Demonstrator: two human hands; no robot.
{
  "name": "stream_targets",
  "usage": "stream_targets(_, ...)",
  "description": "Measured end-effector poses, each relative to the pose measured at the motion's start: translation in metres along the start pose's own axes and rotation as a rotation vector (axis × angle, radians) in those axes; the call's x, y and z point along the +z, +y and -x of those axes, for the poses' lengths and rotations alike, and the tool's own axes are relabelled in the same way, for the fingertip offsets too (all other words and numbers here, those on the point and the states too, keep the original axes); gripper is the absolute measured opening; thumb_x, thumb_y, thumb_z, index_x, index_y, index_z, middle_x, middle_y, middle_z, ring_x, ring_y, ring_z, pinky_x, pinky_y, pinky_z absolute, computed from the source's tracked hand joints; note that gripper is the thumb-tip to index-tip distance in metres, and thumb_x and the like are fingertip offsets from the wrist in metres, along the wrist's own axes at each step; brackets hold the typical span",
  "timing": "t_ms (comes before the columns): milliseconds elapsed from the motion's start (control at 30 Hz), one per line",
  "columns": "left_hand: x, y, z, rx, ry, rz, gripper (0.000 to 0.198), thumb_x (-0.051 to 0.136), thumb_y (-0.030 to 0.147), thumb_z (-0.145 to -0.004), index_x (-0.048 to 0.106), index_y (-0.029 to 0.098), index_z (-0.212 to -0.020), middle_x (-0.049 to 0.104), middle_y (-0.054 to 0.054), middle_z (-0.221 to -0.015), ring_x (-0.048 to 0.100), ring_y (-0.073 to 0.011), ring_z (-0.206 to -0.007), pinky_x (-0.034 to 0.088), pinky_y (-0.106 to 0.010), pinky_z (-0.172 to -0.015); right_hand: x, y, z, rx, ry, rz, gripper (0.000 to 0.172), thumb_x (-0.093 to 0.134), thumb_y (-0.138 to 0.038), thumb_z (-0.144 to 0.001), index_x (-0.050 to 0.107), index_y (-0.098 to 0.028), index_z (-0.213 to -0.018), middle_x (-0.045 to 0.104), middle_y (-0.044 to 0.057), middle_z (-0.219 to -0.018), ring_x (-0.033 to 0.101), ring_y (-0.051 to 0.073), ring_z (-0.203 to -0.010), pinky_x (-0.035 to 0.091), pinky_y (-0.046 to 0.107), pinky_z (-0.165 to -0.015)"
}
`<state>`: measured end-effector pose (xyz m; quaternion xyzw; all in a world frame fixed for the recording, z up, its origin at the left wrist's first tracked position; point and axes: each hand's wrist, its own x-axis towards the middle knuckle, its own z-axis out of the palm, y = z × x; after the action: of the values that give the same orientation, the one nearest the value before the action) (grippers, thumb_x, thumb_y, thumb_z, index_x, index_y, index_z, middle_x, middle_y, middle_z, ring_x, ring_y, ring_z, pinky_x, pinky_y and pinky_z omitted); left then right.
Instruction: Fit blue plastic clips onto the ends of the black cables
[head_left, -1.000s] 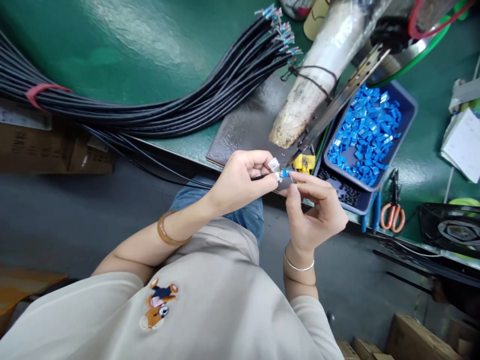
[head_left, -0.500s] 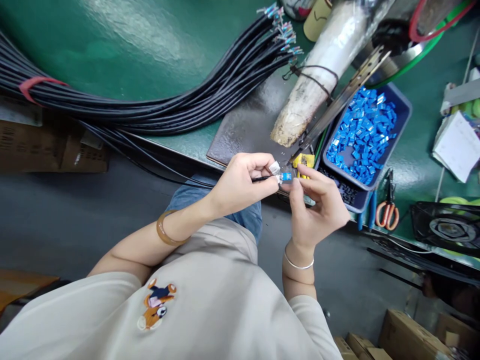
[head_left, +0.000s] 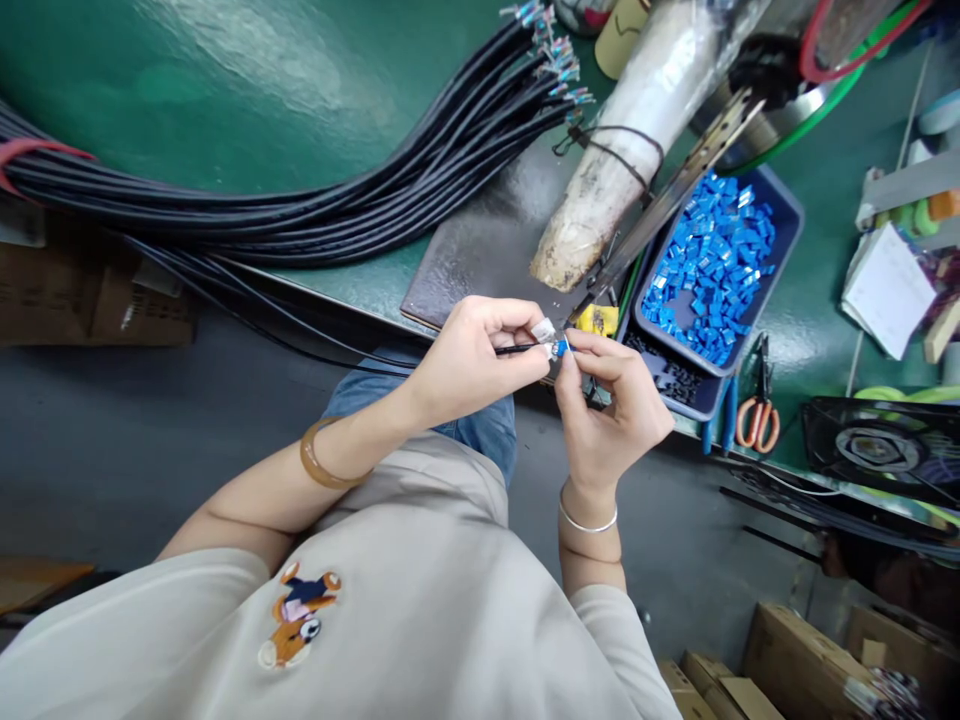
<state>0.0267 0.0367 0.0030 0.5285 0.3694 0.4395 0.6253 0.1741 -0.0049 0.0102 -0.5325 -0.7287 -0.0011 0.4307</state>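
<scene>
My left hand (head_left: 476,355) is closed in a pinch on the end of a black cable (head_left: 516,349). A small white tag-like piece (head_left: 543,329) sticks up at its fingertips. At the cable's tip sits a small blue connector (head_left: 561,348), with some white and silver between it and the cable. My right hand (head_left: 611,405) pinches the connector's far end between thumb and forefinger, hiding most of it. Both hands are in the air near the bench's front edge. Just beyond them, the tip of a soldering iron (head_left: 581,308) points down near a yellow sponge-like piece (head_left: 598,319).
A bundle of black cables (head_left: 300,225) with stripped ends lies across the green bench (head_left: 247,80). A wrapped white tube (head_left: 600,190) slants down nearby. To the right are a bin (head_left: 787,210) of blue connectors, a bin of black parts (head_left: 679,385), and orange-handled pliers (head_left: 757,422).
My right fingertips have moved left onto the blue connector and now cover much of it. My left hand keeps its hold on the cable. The whole view has shifted slightly.
</scene>
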Motion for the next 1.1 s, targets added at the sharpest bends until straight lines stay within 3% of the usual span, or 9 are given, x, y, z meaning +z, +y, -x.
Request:
stream_targets(200, 0.0001, -0.0018, -0.0017, -0.006, 0.016, 0.015, 0.010, 0.061, 0.012, -0.072, 0.055, 0.014, -0.064, 0.050, 0.002, -0.063, 0.043, -0.0053, -0.057, 0.037, -0.016, -0.053, 0.0011, 0.0003, -0.0002, 0.037, -0.006, -0.036, 0.014, 0.067, -0.009, -0.081, 0.061, -0.021, -0.086, 0.075, 0.001, -0.095, 0.073, 0.014, -0.088, 0.060, 0.025, -0.072)
stream_targets(567, 0.0027, -0.0038, -0.0039, 0.046, 0.080, -0.036, 0.009, 0.059, 0.008, -0.069, 0.055, 0.014, -0.065, 0.049, 0.003, -0.064, 0.047, -0.0063, -0.061, 0.042, -0.017, -0.059, -0.0023, -0.0006, -0.0001, 0.023, -0.053, -0.070, 0.017, 0.066, -0.006, -0.080, 0.062, -0.021, -0.087, 0.074, 0.003, -0.099, 0.072, 0.014, -0.092, 0.061, 0.030, -0.082)
stream_targets(800, 0.0009, 0.0020, -0.0078, -0.012, 0.021, 0.004, 0.009, 0.061, 0.007, -0.069, 0.057, 0.014, -0.064, 0.049, 0.002, -0.061, 0.044, -0.0051, -0.056, 0.036, -0.016, -0.050, -0.0030, 0.0026, -0.0025, -0.004, -0.050, -0.044, 0.013, 0.063, -0.010, -0.083, 0.059, -0.022, -0.085, 0.074, 0.001, -0.097, 0.073, 0.016, -0.089, 0.061, 0.031, -0.081)
stream_targets(1100, 0.0043, 0.0001, -0.0098, -0.030, 0.104, 0.030, 0.009, 0.063, 0.007, -0.066, 0.059, 0.014, -0.063, 0.049, 0.003, -0.059, 0.043, -0.0044, -0.054, 0.035, -0.016, -0.048, -0.0014, 0.0056, -0.0052, -0.016, -0.040, -0.026, 0.013, 0.065, -0.011, -0.082, 0.060, -0.022, -0.085, 0.074, 0.002, -0.098, 0.073, 0.016, -0.090, 0.061, 0.030, -0.077)
